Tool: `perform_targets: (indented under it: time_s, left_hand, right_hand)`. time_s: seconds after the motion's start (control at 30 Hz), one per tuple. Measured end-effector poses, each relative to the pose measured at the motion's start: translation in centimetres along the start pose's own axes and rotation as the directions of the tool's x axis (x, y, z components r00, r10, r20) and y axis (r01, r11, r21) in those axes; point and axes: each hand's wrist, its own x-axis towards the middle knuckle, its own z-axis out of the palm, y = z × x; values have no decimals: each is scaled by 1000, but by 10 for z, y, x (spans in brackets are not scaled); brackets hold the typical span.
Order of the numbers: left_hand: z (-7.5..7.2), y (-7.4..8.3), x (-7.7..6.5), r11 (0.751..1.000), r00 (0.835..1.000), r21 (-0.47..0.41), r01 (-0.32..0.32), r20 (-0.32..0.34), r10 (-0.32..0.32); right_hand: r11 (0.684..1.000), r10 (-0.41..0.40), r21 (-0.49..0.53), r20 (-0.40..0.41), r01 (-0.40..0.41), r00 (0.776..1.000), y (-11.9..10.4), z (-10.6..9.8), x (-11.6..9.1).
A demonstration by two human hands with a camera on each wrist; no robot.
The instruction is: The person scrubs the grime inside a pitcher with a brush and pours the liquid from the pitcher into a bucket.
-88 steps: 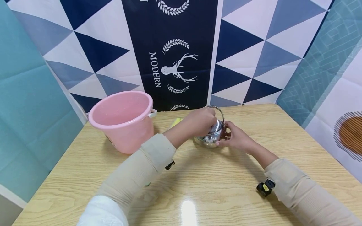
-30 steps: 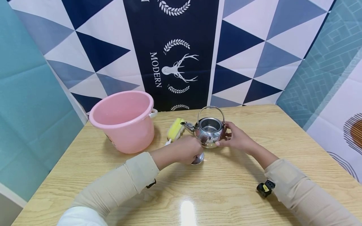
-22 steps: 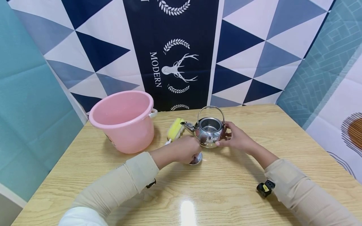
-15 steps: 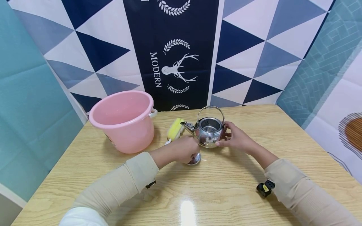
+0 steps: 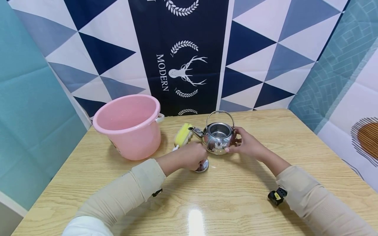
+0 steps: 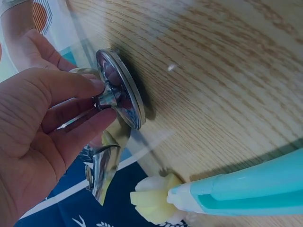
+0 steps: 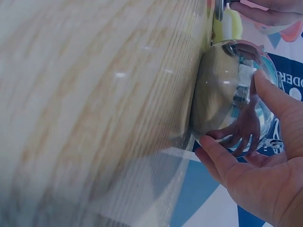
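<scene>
A small shiny steel teapot [image 5: 218,144] stands upright with its hoop handle raised and its top uncovered, showing a perforated strainer inside. My right hand [image 5: 246,142] grips its right side, thumb and fingers spread round the body, as the right wrist view of the teapot [image 7: 227,90] also shows. In front of the spout, my left hand [image 5: 193,155] pinches the knob of the round steel lid [image 6: 123,90] between thumb and fingers. The lid [image 5: 203,166] is right at the tabletop, partly hidden under that hand in the head view.
Behind the left hand lies a sponge brush with a yellow head [image 5: 183,134] and a teal handle [image 6: 246,184]. A pink bucket [image 5: 127,131] with a white handle lug stands at the back left. Patterned cloth [image 5: 180,59] rises behind the wooden table [image 5: 236,203].
My left hand has come from above the teapot down to its front left with the lid, uncovering the strainer, then shifted slightly left. The right hand and teapot stay put.
</scene>
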Motion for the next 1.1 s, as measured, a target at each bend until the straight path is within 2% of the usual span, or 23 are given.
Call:
perform_targets:
  time_s: [0.23,0.7,1.1]
  left_hand:
    - [0,1,-1,999,999,-12,31,40,-30]
    - [0,0,-1,1000,999,-4,26,37,-26]
    - [-6,1,-5,992,993,-53,114,41,-112]
  right_hand:
    - [1000,2,7,2,-2,1000,-1,0,0]
    - [999,1,32,2,-1,1000,0,0,-1]
    - [999,6,37,6,-7,1000,-2,0,-2]
